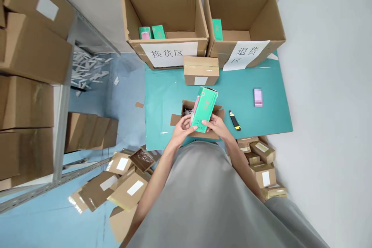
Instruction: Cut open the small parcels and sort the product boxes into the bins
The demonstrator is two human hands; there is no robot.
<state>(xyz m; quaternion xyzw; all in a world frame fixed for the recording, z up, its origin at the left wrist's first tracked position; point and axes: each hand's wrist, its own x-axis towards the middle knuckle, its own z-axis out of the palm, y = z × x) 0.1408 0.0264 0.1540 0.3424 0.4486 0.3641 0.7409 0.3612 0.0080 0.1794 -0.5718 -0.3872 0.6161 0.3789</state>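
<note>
Both my hands grip a green carton [205, 104] with a pink side, tilted above an opened cardboard box [219, 114]. My left hand [182, 128] holds its lower left edge, thumb on the front. On the lower right is my right hand [216, 125], its thumb also on the front face. Some dark and clear packing shows inside the opened box, partly hidden by the carton. A closed small cardboard box [201, 70] with a white label sits just beyond. To the right lies a black and yellow utility knife [235, 120].
Two large labelled cartons, a left one [171, 52] and a right one [247, 52], hold green boxes at the table's back. A phone-like pink rectangle [257, 97] lies on the green table [276, 112]. Parcels are piled on the floor left [128, 190] and right [263, 174]; a shelf [59, 135] stands left.
</note>
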